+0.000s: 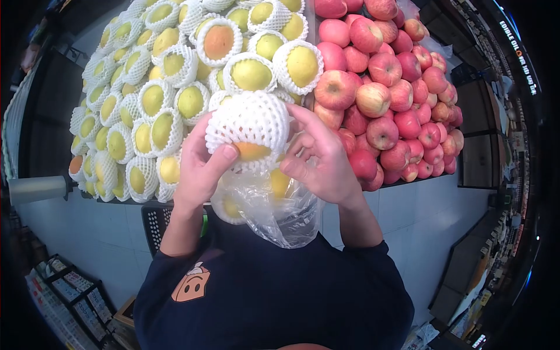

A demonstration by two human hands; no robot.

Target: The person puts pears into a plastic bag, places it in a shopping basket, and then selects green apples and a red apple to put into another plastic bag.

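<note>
A yellow-orange pear in a white foam net is held up between my two hands. My left hand grips its left side, with the thumb across the front of the bare skin. My right hand is curled at the right side, its index finger against the net; the other fingertips are bent in near the net's lower edge. Just below hangs a clear plastic bag with yellow netted fruit showing in it. What holds up the bag is hidden.
Ahead and to the left is a heap of netted yellow-green pears. Red apples are piled beside them on the right. A roll sticks out at the far left. A dark perforated basket is below the left forearm.
</note>
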